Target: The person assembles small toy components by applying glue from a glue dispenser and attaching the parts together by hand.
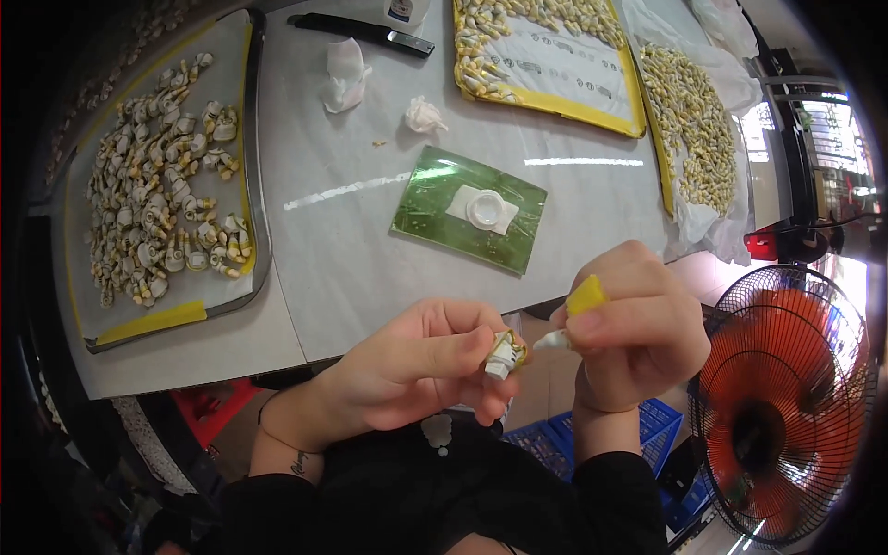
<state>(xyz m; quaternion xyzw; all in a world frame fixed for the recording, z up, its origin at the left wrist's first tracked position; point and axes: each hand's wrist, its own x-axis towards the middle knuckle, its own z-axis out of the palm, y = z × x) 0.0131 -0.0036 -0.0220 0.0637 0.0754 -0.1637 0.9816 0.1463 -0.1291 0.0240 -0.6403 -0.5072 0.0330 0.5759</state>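
From my remote station I read white, yellow-green and dark marks on the small moulded piece [501,359]; yellow and white on the two-tone pinched item [585,295]; glossy green on the slab [428,205]; plain white on the round dish [487,211]; black on the knife [347,29]; orange on the fan blades [751,365].

– what sort of place is this?
– a small workshop, by the look: trays [153,321] of tiny alike parts [153,190], a box cutter [359,33] on the worktable [333,277].
– anything else?
– a fan [772,393], and blue plastic crates [660,430].
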